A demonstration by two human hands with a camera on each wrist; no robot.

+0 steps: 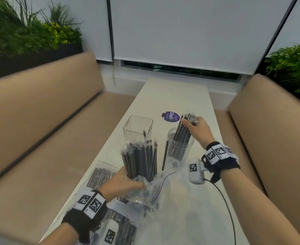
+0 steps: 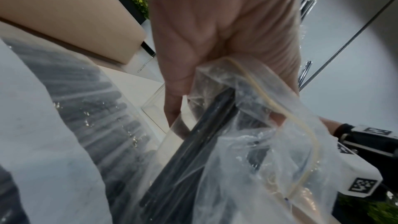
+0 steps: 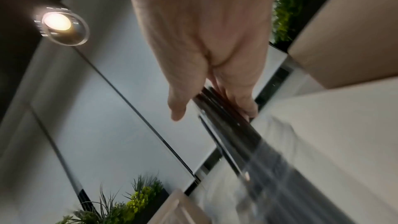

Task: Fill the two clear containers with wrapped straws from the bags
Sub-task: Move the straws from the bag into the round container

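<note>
My left hand grips an upright bundle of black wrapped straws near its lower end, with a crumpled clear bag bunched around it; in the left wrist view the left hand is curled round the bag and the straws. My right hand holds the top of a smaller bunch of straws whose lower ends stand inside the round clear container. In the right wrist view the right hand's fingers curl round those straws. The square clear container stands behind the left bundle.
A long white table runs between two tan benches. More bags of straws lie flat at the near left. A purple round sticker lies beyond the containers. One loose straw leans by the round container.
</note>
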